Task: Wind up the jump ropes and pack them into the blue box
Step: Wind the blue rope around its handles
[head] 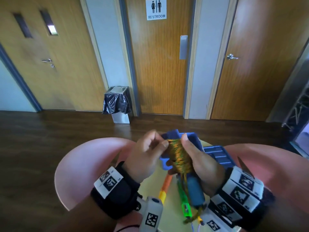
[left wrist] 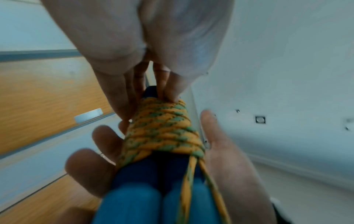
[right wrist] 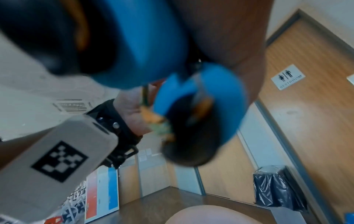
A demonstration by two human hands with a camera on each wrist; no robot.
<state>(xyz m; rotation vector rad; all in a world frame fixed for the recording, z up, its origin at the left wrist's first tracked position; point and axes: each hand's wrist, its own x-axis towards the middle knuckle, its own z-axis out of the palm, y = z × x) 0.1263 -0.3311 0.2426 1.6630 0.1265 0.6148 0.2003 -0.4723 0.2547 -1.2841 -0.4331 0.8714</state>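
Hidden: the box [head: 217, 154] lies largely behind both hands; only its far wall, its near left corner and a ribbed blue part at the right show. The right wrist view is blurred and close, filled by blue handle ends [right wrist: 201, 97]; nothing of the right fingers shows there.
Cut off: the orange handle [head: 166, 186] and the green handle [head: 184, 203] run under the hands, so their ropes cannot be followed.
Count: two blue handles [left wrist: 159, 189] side by side, one orange handle, one green handle, one box, two pink chairs [head: 87, 164].
Rope: orange-and-green braid [head: 179, 156], wound in tight crossing turns round the upper part of the paired blue handles; two strands trail down along them.
Where: the bundle is held in the air above the yellow worktop [head: 153, 190], in front of the box, which sits at the worktop's far edge.
Left hand [head: 147, 158]: fingers curled, thumb and fingertip pinching the top of the winding.
Right hand [head: 199, 159]: wrapped round the bundle, thumb along its side.
Behind: three wooden doors, one marked restroom [head: 156, 9], and a lined bin [head: 117, 102].
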